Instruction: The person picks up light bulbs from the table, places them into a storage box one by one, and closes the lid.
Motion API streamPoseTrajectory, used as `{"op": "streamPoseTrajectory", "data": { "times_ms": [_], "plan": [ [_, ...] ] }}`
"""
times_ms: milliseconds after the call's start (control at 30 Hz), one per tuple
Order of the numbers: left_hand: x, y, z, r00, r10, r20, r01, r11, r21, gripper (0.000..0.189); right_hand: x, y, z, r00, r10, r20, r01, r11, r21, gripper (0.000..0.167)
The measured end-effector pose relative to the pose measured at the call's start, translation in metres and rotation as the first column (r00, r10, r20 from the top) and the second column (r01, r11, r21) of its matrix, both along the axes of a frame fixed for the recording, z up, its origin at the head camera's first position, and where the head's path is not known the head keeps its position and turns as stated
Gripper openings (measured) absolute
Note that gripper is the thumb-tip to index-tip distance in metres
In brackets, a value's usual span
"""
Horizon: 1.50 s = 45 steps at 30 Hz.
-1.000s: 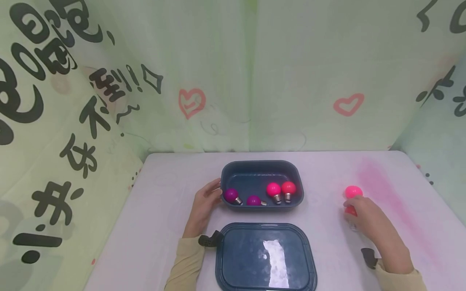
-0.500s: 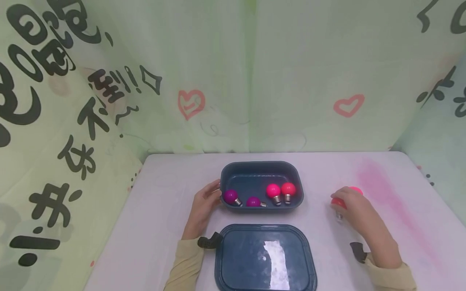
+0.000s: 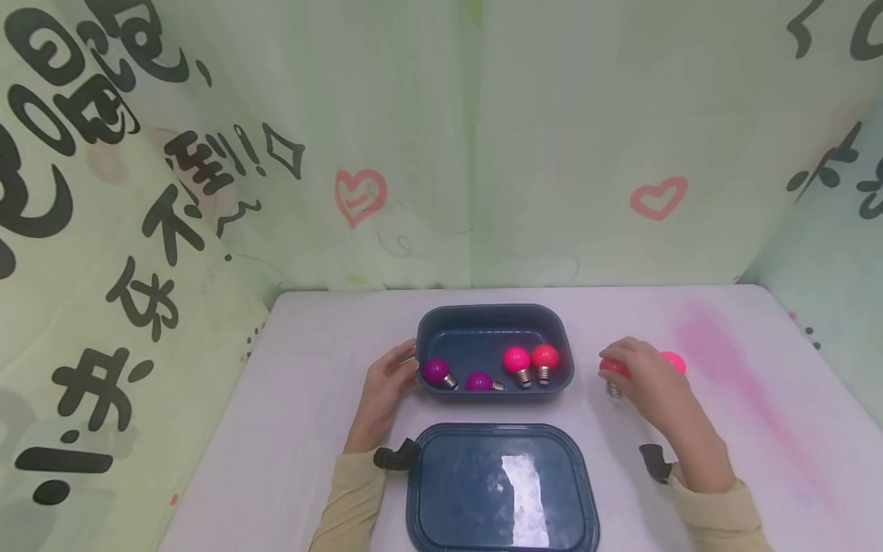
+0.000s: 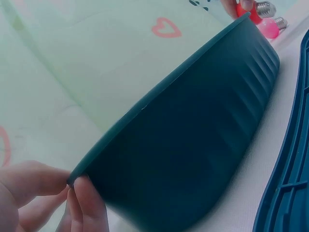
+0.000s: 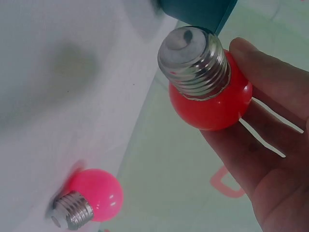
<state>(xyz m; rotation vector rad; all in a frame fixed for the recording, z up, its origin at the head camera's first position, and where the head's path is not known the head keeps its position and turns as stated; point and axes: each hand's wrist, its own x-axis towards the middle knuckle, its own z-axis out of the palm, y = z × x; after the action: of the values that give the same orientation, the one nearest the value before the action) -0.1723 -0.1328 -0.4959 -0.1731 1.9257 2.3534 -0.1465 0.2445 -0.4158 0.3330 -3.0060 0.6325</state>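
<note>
A red light bulb [image 5: 212, 106] with a silver screw base is gripped between the thumb and fingers of my right hand [image 3: 651, 383], right of the box. My left hand [image 3: 386, 395] pinches the rim of the dark blue box [image 3: 469, 318] at its left end; the left wrist view shows thumb and fingers on that rim. Inside the box lie two purple bulbs [image 3: 436, 372] on the left, and a pink bulb [image 3: 516, 359] and a red bulb [image 3: 546, 356] on the right. Another pink bulb [image 5: 99, 193] lies on the table, partly hidden behind my right hand in the head view.
The box's dark blue lid [image 3: 476, 491] lies flat on the white table [image 3: 297, 429], in front of the box. Behind the table hangs a pale green curtain [image 3: 538, 153] with hearts and black lettering. A pink stain [image 3: 731, 360] marks the cloth at the right.
My right hand has moved left toward the box, carrying the red bulb away from the pink bulb on the table. My left hand has stayed at the box rim.
</note>
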Motion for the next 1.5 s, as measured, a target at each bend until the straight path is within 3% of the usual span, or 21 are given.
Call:
{"op": "streamPoseTrajectory", "data": {
  "times_ms": [100,800,1133,1500],
  "plan": [
    [0.000,0.000,0.000,1.000,0.005,0.005,-0.005,1.000,0.008,0.043,-0.001,-0.005,0.003,1.000,-0.008,0.020,0.008,1.000,-0.019,0.036],
    [-0.001,0.000,-0.001,1.000,0.003,0.006,-0.003,1.000,-0.011,0.042,-0.011,-0.038,0.018,0.995,0.073,-0.064,-0.078,0.993,-0.086,0.036],
    [-0.001,0.000,-0.001,1.000,0.001,0.006,-0.001,1.000,-0.030,0.043,-0.018,-0.054,0.019,0.984,0.124,-0.131,-0.138,0.985,-0.102,0.034],
    [-0.002,0.001,0.000,1.000,0.007,0.011,-0.007,1.000,-0.013,0.042,-0.031,-0.073,0.009,0.965,0.185,-0.187,-0.206,0.973,-0.101,0.028]
  ]
}}
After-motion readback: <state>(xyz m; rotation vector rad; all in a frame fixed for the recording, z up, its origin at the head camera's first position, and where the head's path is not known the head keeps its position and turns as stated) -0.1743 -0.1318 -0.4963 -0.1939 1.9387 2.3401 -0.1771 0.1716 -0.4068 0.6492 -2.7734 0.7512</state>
